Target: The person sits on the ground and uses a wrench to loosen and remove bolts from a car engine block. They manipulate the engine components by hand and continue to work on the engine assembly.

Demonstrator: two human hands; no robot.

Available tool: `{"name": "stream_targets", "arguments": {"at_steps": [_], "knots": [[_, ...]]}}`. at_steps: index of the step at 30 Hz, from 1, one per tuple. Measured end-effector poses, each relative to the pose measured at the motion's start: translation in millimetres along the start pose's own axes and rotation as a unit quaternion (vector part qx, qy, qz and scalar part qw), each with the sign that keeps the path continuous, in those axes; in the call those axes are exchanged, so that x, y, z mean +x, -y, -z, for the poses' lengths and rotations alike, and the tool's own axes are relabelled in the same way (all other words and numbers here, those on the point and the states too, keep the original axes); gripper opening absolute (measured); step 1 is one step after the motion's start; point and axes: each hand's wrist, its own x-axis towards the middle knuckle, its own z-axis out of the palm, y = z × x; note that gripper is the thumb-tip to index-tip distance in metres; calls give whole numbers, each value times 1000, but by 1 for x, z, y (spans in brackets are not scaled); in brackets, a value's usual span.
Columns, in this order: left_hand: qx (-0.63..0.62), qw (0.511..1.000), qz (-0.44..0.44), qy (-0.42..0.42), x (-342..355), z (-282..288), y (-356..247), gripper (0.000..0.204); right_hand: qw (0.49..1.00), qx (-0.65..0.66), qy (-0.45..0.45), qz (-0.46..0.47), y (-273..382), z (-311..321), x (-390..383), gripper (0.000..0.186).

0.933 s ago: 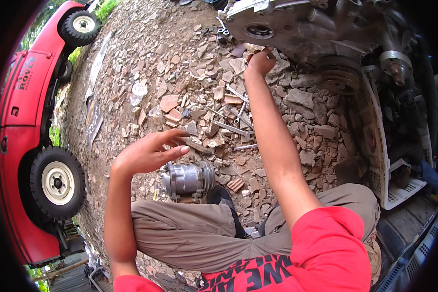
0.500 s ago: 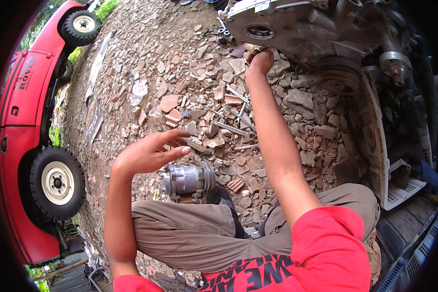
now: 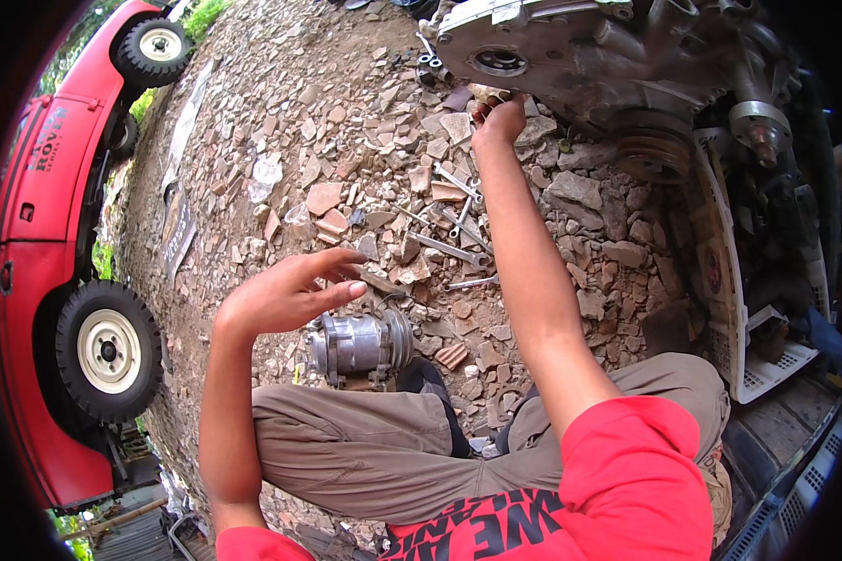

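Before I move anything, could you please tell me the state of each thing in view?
Engine: uncovered.
Left grip: open, fingers loosely bent, nothing visibly held.
Right grip: at the engine's lower edge, fingers mostly hidden; hold unclear.
Compressor: resting on the ground, not gripped.
Wrenches: lying loosely scattered.
Stones: broken, loose.
Red car: parked.

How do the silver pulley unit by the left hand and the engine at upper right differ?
The silver pulley unit is compact; the engine is far bulkier. The unit's pulley is silver; the engine's pulley looks brownish. The unit lies close to the left hand; the engine is close to the right hand. Both are metal, with a grooved pulley.
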Motion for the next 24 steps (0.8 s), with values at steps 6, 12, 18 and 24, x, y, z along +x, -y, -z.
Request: {"name": "stream_targets", "arguments": {"at_steps": [6,12,18,24], "knots": [[8,1000,0,4,0,1,-3,50,999,-13,15,48,-5,2,-3,34],[0,998,-44,-35,-2,-2,6,49,999,-8,27,20,-3,-1,-8,29],[3,999,-40,-31,-2,-3,5,49,999,23,34,15,-2,2,-7,28],[16,997,-61,-42,-7,-3,7,50,996,61,51,-44,-1,5,-1,35]]}}
